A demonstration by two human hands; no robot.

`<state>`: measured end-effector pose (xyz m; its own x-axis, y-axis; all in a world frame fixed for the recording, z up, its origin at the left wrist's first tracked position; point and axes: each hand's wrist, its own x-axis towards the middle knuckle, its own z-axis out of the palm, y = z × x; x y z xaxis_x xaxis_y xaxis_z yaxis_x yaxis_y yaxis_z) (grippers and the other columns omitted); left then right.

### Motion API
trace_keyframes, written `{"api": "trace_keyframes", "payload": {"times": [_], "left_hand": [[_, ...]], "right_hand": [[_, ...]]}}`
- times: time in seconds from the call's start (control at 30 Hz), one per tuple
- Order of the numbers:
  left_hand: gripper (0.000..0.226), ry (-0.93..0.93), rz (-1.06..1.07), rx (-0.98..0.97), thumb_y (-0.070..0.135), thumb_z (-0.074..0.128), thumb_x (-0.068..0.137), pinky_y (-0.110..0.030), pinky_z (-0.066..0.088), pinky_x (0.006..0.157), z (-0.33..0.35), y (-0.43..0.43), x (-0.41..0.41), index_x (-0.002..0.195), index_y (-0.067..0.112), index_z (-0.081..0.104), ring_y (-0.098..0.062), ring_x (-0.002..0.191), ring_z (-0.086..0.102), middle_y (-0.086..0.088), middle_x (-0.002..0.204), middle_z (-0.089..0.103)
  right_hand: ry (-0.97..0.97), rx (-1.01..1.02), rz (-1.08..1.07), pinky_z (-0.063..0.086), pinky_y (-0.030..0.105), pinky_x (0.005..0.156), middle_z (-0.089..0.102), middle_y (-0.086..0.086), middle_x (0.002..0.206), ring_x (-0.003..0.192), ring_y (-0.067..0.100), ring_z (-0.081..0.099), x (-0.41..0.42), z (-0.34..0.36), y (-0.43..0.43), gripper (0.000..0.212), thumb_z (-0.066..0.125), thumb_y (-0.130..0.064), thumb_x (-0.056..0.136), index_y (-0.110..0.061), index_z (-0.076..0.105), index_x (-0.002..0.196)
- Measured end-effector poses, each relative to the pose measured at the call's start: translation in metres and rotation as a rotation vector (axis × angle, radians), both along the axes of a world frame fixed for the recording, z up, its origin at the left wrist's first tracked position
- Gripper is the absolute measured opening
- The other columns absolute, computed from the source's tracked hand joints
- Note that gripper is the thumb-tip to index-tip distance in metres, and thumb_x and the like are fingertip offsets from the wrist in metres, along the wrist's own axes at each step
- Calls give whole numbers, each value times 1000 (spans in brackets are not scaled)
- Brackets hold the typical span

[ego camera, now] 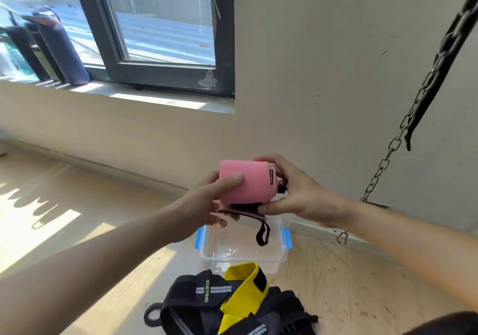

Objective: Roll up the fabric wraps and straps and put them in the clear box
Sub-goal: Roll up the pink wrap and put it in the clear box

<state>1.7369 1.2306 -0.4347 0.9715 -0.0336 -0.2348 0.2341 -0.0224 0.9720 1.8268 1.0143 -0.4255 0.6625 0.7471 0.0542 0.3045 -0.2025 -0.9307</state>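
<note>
1 pink wrap (245, 182), rolled, held in the air just above the box (243, 257). Left hand (207, 205) fingers curl round its left side, right hand (292, 192) pinches the right end. Its black loop (262, 233) hangs over the box opening. 1 clear box on the floor (349, 283), open-topped, 2 blue clips (198, 236) showing, only its bare bottom visible inside. Nearer the camera: 1 yellow strap (243, 283) on a pile of black straps (186, 298), count unclear.

Room, head view. Beige plaster wall (323, 76); dark-framed window (165, 76) top left, w/ pale sill (160, 99) below. Beyond the glass: dark upright cylinders (62, 50), poss. punch bags. Light wood-look floor (336, 283); sunlit patches (51, 226) toward its left edge. Steel chain (413, 107) hangs at right, snap hook (342, 238) near its lower end.
</note>
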Motion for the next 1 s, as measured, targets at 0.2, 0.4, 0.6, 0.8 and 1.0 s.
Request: {"api": "trace_keyframes", "payload": {"times": [0.2, 0.4, 0.6, 0.8, 1.0], "left_hand": [[74, -72, 18, -12, 38, 87, 67, -36, 57, 71, -5, 5, 0, 133, 37, 55, -27, 94, 72, -12, 108, 70], [85, -150, 13, -22, 25, 91, 62, -35, 58, 79, -6, 2, 2, 136, 34, 50, -22, 89, 74, -10, 107, 70], [82, -141, -22, 191, 33, 89, 65, -36, 61, 88, -20, 8, 7, 135, 46, 49, -20, 103, 73, -2, 128, 61], [71, 87, -18, 224, 50, 79, 70, -37, 59, 92, -42, 27, 25, 133, 30, 53, -21, 102, 72, -8, 122, 67], [43, 248, 123, 239, 45, 82, 81, -45, 57, 98, -102, 35, 52, 105, 14, 65, -24, 95, 70, -11, 105, 74]], "right_hand": [[416, 4, 81, 60, 50, 86, 51, 8, 134, 105, 30, 71, -1, 6, -4, 79, 78, -23, 85, -38, 36, 150], [541, 14, 35, 56, 56, 96, 60, 13, 132, 118, 36, 64, 2, -5, -2, 58, 69, -56, 79, -36, 59, 133], [478, -7, -58, 56, 50, 97, 64, 12, 127, 113, 34, 67, 13, -25, 1, 55, 79, -45, 75, -35, 64, 127], [540, -20, -206, 60, 43, 78, 64, 12, 119, 103, 34, 67, 32, -57, 23, 60, 88, -34, 73, -18, 62, 126], [649, 53, -398, 57, 50, 89, 63, 6, 120, 104, 24, 63, 62, -116, 77, 55, 85, -25, 79, -13, 57, 124]]}}
